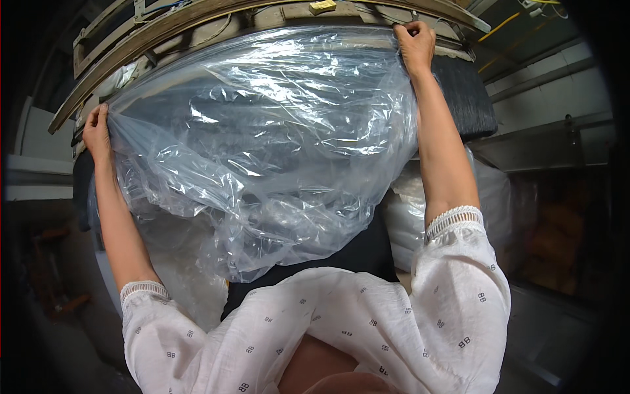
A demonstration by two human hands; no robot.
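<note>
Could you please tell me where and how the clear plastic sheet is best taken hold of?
Probably pinch the clear plastic sheet at both ends of its far edge, from left and right, where the left hand and right hand are: that edge looks taut, while the near part lies in loose, crumpled folds.

Sheet (282, 131) is clear plastic, v. glossy w/ sharp crinkles; rail (157, 33) is wood, matt surf.; shirt (351, 308) is thin matt cloth.
</note>
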